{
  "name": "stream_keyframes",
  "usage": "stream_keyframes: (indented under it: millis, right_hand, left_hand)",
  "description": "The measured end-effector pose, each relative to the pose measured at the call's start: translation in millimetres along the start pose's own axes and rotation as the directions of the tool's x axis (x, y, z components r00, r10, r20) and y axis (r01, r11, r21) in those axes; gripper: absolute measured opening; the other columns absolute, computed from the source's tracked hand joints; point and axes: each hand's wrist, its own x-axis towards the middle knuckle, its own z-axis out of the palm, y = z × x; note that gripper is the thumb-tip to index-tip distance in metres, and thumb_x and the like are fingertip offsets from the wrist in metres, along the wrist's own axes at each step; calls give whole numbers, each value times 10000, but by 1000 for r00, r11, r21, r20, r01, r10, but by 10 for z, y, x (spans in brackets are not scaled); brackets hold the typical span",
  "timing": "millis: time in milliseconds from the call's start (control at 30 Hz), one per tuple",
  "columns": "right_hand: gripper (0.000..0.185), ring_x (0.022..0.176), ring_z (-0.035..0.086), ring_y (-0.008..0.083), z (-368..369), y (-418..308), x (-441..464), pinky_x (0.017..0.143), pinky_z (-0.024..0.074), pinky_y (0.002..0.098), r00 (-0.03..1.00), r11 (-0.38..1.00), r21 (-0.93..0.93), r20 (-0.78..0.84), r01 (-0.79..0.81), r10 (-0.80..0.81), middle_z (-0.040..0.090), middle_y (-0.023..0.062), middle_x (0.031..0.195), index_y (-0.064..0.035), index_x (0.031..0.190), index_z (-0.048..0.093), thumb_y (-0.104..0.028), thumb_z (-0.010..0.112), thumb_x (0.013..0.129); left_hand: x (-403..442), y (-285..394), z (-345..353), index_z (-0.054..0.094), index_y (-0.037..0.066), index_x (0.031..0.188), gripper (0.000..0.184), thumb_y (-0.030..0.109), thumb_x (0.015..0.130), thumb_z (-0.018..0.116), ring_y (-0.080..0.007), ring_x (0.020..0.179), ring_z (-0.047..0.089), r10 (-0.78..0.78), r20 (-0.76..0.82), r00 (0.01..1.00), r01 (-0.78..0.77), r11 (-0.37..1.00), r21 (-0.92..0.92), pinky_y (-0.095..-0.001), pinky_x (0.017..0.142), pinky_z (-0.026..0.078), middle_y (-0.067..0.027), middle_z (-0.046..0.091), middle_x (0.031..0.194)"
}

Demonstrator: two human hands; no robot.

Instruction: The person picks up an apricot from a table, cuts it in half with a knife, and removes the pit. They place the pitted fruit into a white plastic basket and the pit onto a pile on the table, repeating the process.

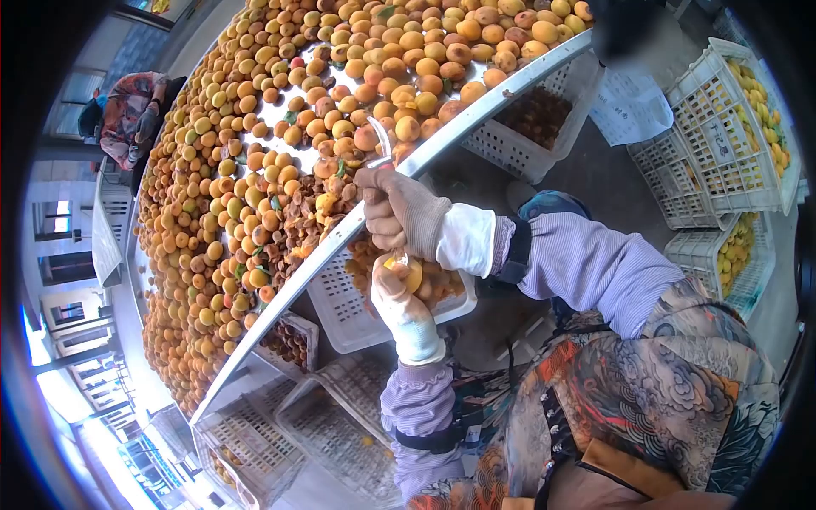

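Near the table edge, my right hand (401,208), in a brownish glove, is closed around the red handle of a small knife (380,140) whose curved blade points up over the fruit. Just below it, my left hand (399,297), in a pale glove, holds a yellow-orange apricot (412,276) between its fingers. Both hands are close together above a white crate (340,310) with apricot pieces inside. Beside them on the table lies a heap of brown, crushed fruit pieces (310,212).
A long metal-edged table (280,299) bears a mass of apricots. White crates of yellow fruit (731,136) stand at the right. More crates (255,433) are at the lower left. Another person (127,119) stands across the table.
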Motion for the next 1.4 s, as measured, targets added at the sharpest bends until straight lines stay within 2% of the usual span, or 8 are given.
stream_keyframes:
  millis: [300, 367, 533, 700, 900, 967, 1233, 1400]
  right_hand:
    - [379, 356, 190, 60, 23, -105, -15, 334, 158, 220, 997, 996, 51, -15, 73, -72, 242, -75, 488, -196, 611, 307, -319, 474, 928]
    - [381, 355, 194, 65, 7, -118, -24, 338, 163, 223, 997, 997, 18, 28, 70, -70, 240, -73, 486, -186, 612, 318, -326, 469, 932]
    - [360, 338, 241, 85, 61, -226, -23, 329, 168, 251, 983, 984, 19, -55, 177, -176, 284, -57, 469, -164, 628, 384, -345, 584, 867]
    - [362, 358, 194, 63, 31, -381, -66, 333, 137, 229, 970, 969, 55, -11, 242, -242, 223, -77, 508, -179, 649, 355, -353, 513, 924]
    - [340, 342, 192, 60, 33, -462, -112, 317, 138, 229, 979, 977, 55, -24, 206, -205, 224, -72, 502, -175, 666, 360, -339, 531, 910]
    - [277, 346, 248, 73, -33, -461, -72, 319, 159, 247, 979, 975, 96, 8, 201, -203, 283, -58, 501, -160, 712, 411, -304, 567, 890]
    - [315, 356, 221, 63, -81, -559, -107, 326, 145, 237, 990, 989, 83, 58, 121, -126, 270, -76, 503, -188, 672, 370, -315, 547, 899]
    - [336, 358, 212, 58, -77, -564, -154, 328, 140, 232, 992, 994, 60, 86, 89, -94, 265, -83, 503, -193, 647, 358, -317, 542, 900]
  left_hand:
    - [64, 70, -55, 495, 96, 1058, 405, 456, 890, 574, -113, 618, 489, -151, 220, 964, 172, 982, -80, -236, 561, 409, -13, 513, 733]
    - [47, 150, -81, 483, 44, 1111, 378, 377, 935, 513, -87, 815, 460, -228, 249, 941, 244, 969, -35, -220, 713, 395, -22, 508, 945]
    - [78, 248, -41, 532, 33, 1021, 355, 372, 918, 558, -55, 606, 482, -88, 139, 986, 93, 995, -29, -176, 537, 379, 7, 526, 732]
    - [279, 458, -100, 554, 32, 995, 356, 375, 903, 580, -76, 502, 497, -28, 45, 999, 34, 989, -145, -183, 465, 378, -12, 522, 621]
    - [848, 706, -219, 519, 55, 843, 416, 465, 916, 521, -84, 472, 462, -3, -105, 995, -1, 999, -45, -197, 434, 350, -8, 470, 603]
    - [1057, 710, -382, 510, 61, 803, 442, 483, 930, 479, -91, 464, 467, -3, -85, 996, 19, 983, 184, -209, 420, 370, -6, 496, 628]
    - [1589, 737, -577, 583, 65, 905, 446, 495, 924, 468, -97, 421, 482, -19, -274, 962, 125, 919, 375, -200, 370, 375, -4, 551, 639]
    - [1757, 482, -881, 599, 12, 1026, 476, 457, 942, 453, -132, 702, 565, -65, -115, 991, 102, 931, 350, -231, 555, 470, -43, 593, 816]
